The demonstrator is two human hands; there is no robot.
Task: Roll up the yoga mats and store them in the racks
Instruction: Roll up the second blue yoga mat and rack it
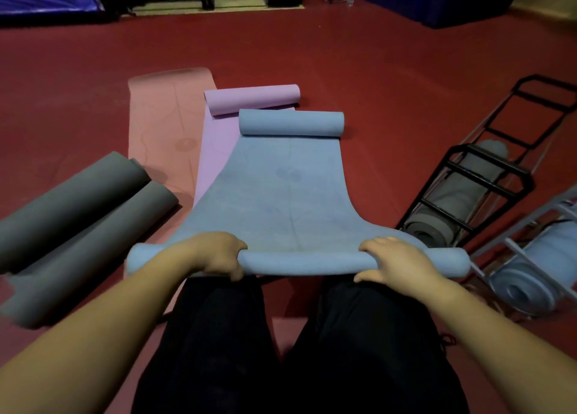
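Blue mat lies on the floor, its near end rolled; left hand and right hand both grip that roll with curled fingers.

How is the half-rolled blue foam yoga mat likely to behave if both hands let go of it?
The blue foam yoga mat looks floppy: its flat part sags and narrows between its rolled ends. The near roll, gripped by left hand and right hand, would probably loosen or unroll.
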